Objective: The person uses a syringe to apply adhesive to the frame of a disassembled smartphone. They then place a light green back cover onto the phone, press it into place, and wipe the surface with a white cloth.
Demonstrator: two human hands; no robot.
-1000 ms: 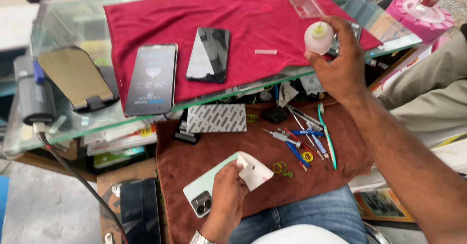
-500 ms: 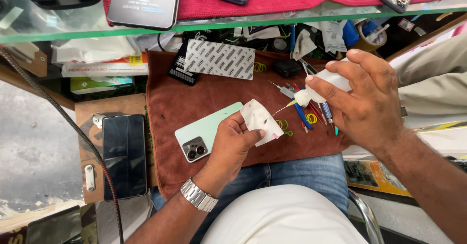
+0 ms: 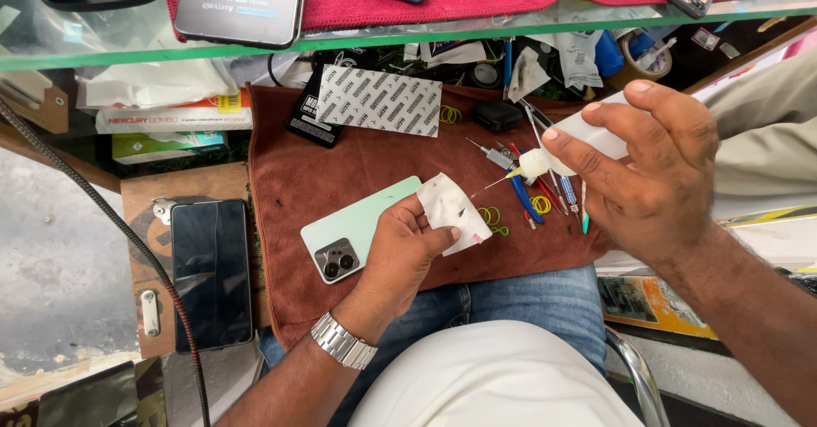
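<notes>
A left hand (image 3: 404, 253) pinches a small stained white cloth scrap (image 3: 451, 212) over a pale green phone (image 3: 357, 228), lying camera-up on a brown towel (image 3: 383, 159); the right hand (image 3: 651, 167) grips a white needle-tipped squeeze bottle (image 3: 566, 146) aimed at the scrap

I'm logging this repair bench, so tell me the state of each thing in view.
Mint green phone: face down, held by left hand.
White cloth: pinched in left hand.
Squeeze bottle: tilted, nozzle toward cloth, gripped by right hand.
Black phone: screen dark, lying flat.
</notes>
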